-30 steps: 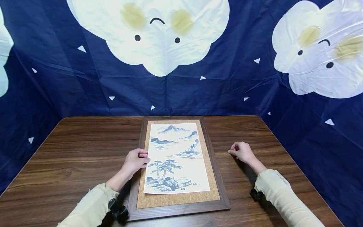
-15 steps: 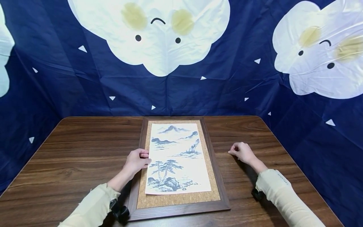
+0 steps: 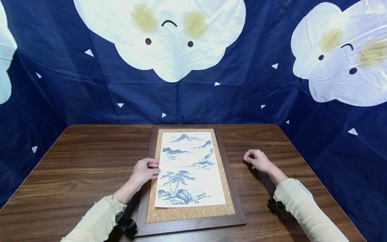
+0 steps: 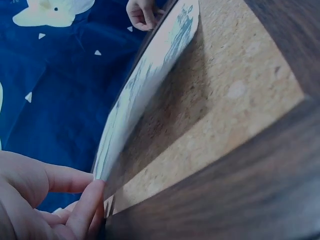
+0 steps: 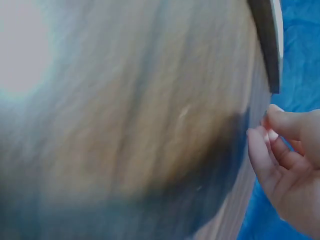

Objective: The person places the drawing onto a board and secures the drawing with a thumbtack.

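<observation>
A sheet of paper printed with a blue ink landscape lies over a framed cork board. My left hand pinches the sheet's left edge between thumb and fingers. In the left wrist view the sheet bows up from the cork, casting a shadow on it. Right of the board, my right hand is low over the table, thumb and fingertips brought together. The right wrist view shows this hand with its fingers bent; I cannot tell whether something small is between the fingertips.
The dark wooden table extends on both sides of the board. The board's brown frame forms a raised border near the front. A blue cloth with white clouds hangs behind the table.
The sheet and left hand shift very slightly right, then stay nearly still. The right hand's fingertips have risen a little from the tabletop.
</observation>
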`<state>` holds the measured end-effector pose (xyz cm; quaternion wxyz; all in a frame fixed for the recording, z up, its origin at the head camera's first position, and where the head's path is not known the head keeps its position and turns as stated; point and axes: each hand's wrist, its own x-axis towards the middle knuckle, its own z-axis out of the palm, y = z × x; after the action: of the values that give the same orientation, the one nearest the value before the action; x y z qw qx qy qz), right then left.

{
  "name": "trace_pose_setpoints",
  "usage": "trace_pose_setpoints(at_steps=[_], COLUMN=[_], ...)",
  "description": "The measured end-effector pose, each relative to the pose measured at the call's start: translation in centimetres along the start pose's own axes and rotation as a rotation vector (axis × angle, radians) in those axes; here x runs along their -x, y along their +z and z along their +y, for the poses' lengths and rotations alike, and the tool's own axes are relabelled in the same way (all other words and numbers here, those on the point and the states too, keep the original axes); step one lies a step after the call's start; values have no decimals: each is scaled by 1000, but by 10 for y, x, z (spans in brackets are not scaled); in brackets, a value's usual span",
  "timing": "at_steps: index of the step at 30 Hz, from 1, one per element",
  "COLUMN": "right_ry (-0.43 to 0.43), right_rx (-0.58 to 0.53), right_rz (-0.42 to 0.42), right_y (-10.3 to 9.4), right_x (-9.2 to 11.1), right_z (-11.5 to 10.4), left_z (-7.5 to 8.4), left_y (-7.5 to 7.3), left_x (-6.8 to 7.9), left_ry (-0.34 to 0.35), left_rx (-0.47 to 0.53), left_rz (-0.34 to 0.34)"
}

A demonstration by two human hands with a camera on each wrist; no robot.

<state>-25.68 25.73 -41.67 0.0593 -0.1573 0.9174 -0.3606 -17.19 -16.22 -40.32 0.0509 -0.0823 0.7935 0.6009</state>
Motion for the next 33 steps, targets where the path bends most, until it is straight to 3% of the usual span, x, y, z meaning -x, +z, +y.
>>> trace_pose_setpoints(at_steps=[7,14,23,28,33], right_ry=[-45,-94,-132,-145,-149], right_rx=[-181,-289,-285,-284,-326], right_rz=[-17,-46,-38,-46,-66], right_y=[6,18,31,35,45], right_x=[-12,-28,-37,-35,-44], right_z=[-21,-45,-76,-96,-95], left_z=[-2,-6,-18,-22,-25], left_y=[-16,-33,-52,-53,-51], left_x=[0,-1,-7,-8,-8], left_ry=[5,28,30,17,9], left_rx=[-22,-56,-62,-64,-100], left_rz=[1,1,35,28,2])
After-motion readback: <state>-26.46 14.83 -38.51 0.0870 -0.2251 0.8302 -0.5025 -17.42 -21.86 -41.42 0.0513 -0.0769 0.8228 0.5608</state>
